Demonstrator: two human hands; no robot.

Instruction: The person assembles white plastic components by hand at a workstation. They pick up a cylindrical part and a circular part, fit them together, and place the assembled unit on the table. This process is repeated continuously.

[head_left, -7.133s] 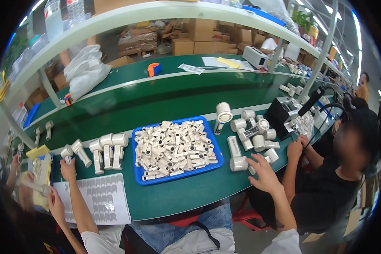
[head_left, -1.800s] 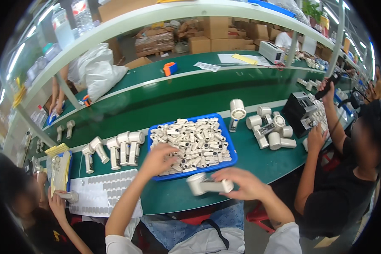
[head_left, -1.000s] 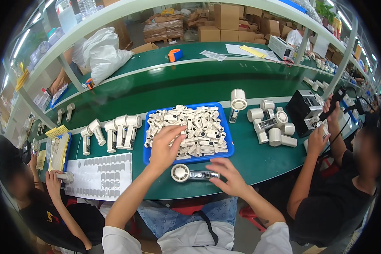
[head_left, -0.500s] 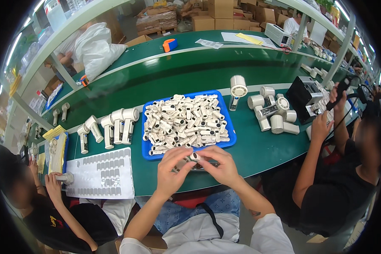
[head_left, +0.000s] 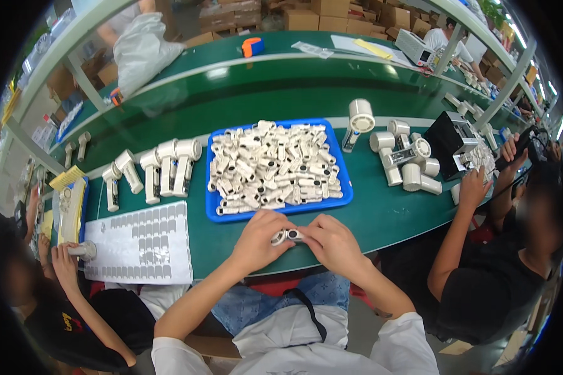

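Just in front of the blue tray [head_left: 350, 199], my two hands meet over white plastic parts. My left hand [head_left: 261, 242] is closed around a white handheld fan [head_left: 278, 238], mostly covered by the fingers. Pinched in the fingers of my right hand [head_left: 336, 245] is a small white cover piece [head_left: 293, 235] with a black oval on it, held against the fan. How the two parts meet is hidden by my fingers. The tray holds a heap of similar white cover pieces [head_left: 269, 165], many with black ovals.
Several white fans [head_left: 167, 165] lie to the left, beside a sheet of grey stickers [head_left: 159, 247]. One fan [head_left: 360, 119] stands right of the tray, near a fan pile [head_left: 409, 156] and black box [head_left: 451, 140]. People work on both sides.
The hands have turned the parts and now hold them lower on the fingers, with the right hand flatter. The view has shifted, so the tray appears higher.
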